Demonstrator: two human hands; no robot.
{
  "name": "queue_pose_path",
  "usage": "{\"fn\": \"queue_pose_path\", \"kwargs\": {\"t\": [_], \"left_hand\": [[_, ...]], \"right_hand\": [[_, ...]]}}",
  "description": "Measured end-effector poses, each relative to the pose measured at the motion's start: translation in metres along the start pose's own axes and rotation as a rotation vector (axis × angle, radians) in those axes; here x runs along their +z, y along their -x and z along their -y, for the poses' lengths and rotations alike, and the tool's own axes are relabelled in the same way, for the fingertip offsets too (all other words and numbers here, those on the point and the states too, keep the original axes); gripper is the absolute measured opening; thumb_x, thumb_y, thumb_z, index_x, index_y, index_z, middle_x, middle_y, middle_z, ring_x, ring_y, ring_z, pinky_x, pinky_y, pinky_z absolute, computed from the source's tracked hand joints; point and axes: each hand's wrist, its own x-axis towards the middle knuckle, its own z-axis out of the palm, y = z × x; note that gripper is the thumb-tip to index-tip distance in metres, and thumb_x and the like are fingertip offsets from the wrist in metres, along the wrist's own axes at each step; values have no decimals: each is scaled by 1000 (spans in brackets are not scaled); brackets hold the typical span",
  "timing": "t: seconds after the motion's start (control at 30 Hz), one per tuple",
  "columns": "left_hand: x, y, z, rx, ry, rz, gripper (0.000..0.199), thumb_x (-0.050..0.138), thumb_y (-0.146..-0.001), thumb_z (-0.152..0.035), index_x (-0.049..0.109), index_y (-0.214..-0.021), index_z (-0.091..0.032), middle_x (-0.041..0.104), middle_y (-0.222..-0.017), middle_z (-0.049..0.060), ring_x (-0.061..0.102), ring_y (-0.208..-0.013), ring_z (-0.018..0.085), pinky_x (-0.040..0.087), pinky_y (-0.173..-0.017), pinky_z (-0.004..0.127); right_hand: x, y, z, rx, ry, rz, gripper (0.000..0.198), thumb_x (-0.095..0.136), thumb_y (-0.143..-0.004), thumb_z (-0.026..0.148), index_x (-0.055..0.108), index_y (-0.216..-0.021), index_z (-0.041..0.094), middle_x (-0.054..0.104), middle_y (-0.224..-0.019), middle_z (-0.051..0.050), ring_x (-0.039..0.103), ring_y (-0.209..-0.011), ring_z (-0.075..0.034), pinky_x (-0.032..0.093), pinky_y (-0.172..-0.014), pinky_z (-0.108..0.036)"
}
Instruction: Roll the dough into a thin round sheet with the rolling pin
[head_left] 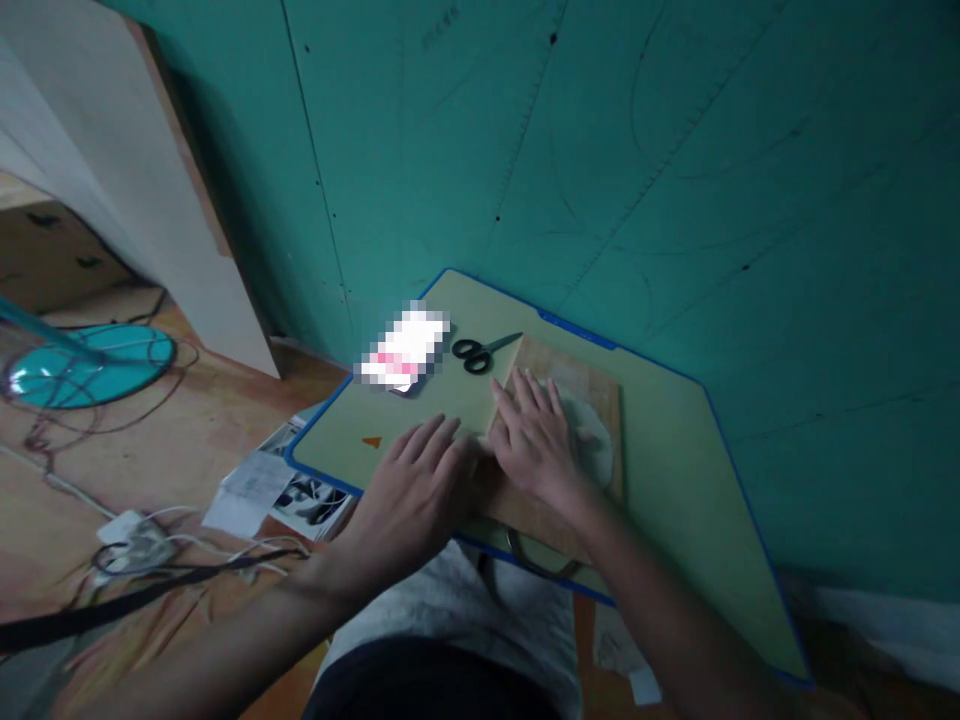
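Observation:
A wooden board point(555, 360) lies on a small blue-edged table point(667, 480), with a whitish flat round piece point(598, 445) on it, perhaps dough. My right hand point(534, 440) rests palm down over the board, its fingers stretched and slightly spread, partly covering the round piece. At the board's left edge is my left hand point(424, 485), fingers extended forward. Its thumb side faces the right hand. A small pale bit, like the end of a thin stick, shows between the hands. What lies under the palms is hidden.
Black-handled scissors point(480, 354) lie beyond the left hand, beside a bright pixelated item point(409, 348). A small orange triangle point(372, 441) is near the table's left side. A green wall point(570, 150) borders the table. Cables and a power strip point(135, 540) lie on the floor.

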Motion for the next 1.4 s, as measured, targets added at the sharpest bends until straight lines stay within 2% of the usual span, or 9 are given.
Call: {"fn": "queue_pose_path", "kwargs": {"t": [0.1, 0.2, 0.4, 0.6, 0.83, 0.97, 1.17, 1.3, 1.4], "left_hand": [[1, 13, 10, -109, 103, -90, 45, 49, -98, -33, 41, -138, -14, 48, -144, 20, 42, -139, 34, 45, -107, 54], [7, 20, 20, -212, 127, -161, 46, 47, -99, -31, 37, -141, -16, 43, -148, 21, 37, -143, 35, 42, -110, 57], [13, 22, 21, -237, 128, -221, 51, 44, -100, -35, 33, -146, -17, 42, -149, 21, 33, -145, 36, 35, -114, 61], [8, 29, 24, -252, 257, -285, 46, 42, -100, -30, 35, -145, -20, 43, -148, 18, 35, -144, 32, 35, -115, 56], [14, 29, 25, -187, 293, -442, 52, 23, -102, -50, 47, -134, -16, 52, -137, 20, 48, -130, 33, 41, -104, 52], [16, 26, 23, -206, 296, -506, 49, 24, -101, -46, 50, -129, -17, 56, -131, 18, 52, -123, 33, 43, -100, 50], [20, 27, 22, -177, 308, -601, 39, 28, -98, -34, 50, -126, -19, 56, -127, 17, 55, -118, 32, 46, -95, 51], [24, 29, 21, -241, 297, -639, 33, 35, -97, -24, 49, -126, -21, 58, -126, 15, 55, -119, 29, 46, -98, 49], [25, 29, 20, -280, 278, -619, 31, 39, -97, -25, 49, -126, -21, 58, -127, 14, 55, -120, 29, 46, -99, 48]], "right_hand": [[2, -10, -3, -1, 7, 28, 57, 41, -94, 28, 45, -150, 14, 36, -159, -18, 27, -150, -30, 12, -122, -50], [3, -36, -6, 21, -1, 70, 59, 41, -93, 27, 41, -152, 15, 33, -160, -17, 25, -150, -29, 14, -122, -49], [1, -69, -7, 79, -48, 149, 60, 37, -94, 25, 38, -153, 13, 29, -162, -17, 23, -151, -29, 17, -122, -47], [0, -34, -6, -64, -21, 117, 61, 42, -93, 28, 38, -153, 16, 27, -163, -15, 20, -152, -30, 12, -122, -51], [-8, 25, 2, -57, -57, 41, 52, 35, -99, 27, 46, -149, 16, 35, -160, -15, 26, -150, -27, 13, -122, -52], [-10, 40, 1, -83, -91, 76, 52, 35, -100, 28, 46, -149, 17, 35, -160, -11, 24, -151, -25, 15, -123, -49], [-6, -8, 1, -23, -81, 146, 51, 34, -101, 31, 48, -147, 17, 35, -159, -15, 25, -151, -25, 15, -123, -48], [-1, -58, -1, 1, -73, 121, 53, 40, -98, 28, 45, -150, 18, 31, -161, -15, 23, -151, -24, 16, -122, -46], [-1, -77, -2, 23, -87, 128, 52, 38, -98, 24, 45, -149, 19, 31, -162, -14, 24, -151, -23, 19, -122, -45]]}}
